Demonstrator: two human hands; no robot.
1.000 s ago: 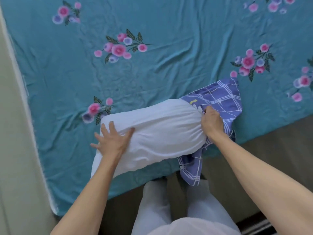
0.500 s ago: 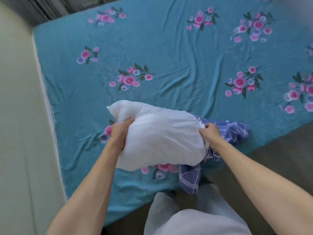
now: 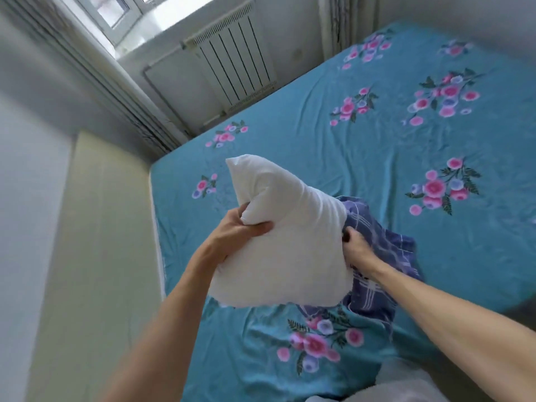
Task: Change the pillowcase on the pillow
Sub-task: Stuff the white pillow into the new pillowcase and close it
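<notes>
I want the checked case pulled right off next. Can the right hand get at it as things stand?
Probably yes. The right hand already lies against the blue checked pillowcase bunched beside the white pillow, with nothing between them. The left hand grips the pillow's other side.

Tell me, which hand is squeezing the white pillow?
The left hand. Its fingers dig into the pillow, while the right hand grips the blue checked pillowcase instead.

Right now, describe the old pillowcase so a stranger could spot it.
Find the teal flowered bedsheet. Near its front edge, a white pillow is held up. The pillowcase bunches at its right end under the right hand: the only blue checked cloth.
</notes>
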